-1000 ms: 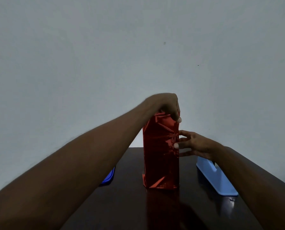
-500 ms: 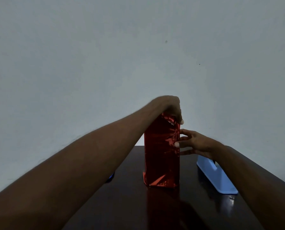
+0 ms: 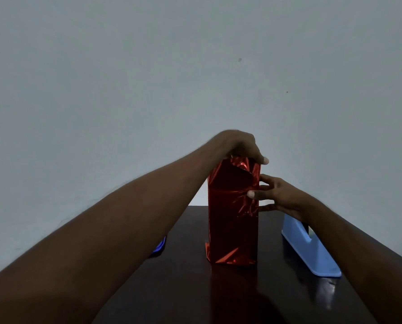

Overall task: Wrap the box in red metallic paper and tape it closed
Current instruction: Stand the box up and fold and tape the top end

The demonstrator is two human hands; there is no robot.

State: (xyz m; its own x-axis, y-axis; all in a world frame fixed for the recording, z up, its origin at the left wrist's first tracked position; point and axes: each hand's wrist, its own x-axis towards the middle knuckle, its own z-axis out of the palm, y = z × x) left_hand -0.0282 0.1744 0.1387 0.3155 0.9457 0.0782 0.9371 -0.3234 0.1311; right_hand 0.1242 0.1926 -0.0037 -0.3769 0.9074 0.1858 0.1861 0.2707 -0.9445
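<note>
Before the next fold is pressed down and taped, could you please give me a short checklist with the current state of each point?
1. Red wrapped box stands upright on the dark table: ok.
2. Left hand on the top end, holding the paper down: ok.
3. Right hand steadying the right side, thumb on the front: ok.
4. Top end folded flat: not ok, paper is crumpled and standing up.
5. Tape on the seams: cannot tell.
6. Light blue tape dispenser within reach beside the right arm: ok.
</note>
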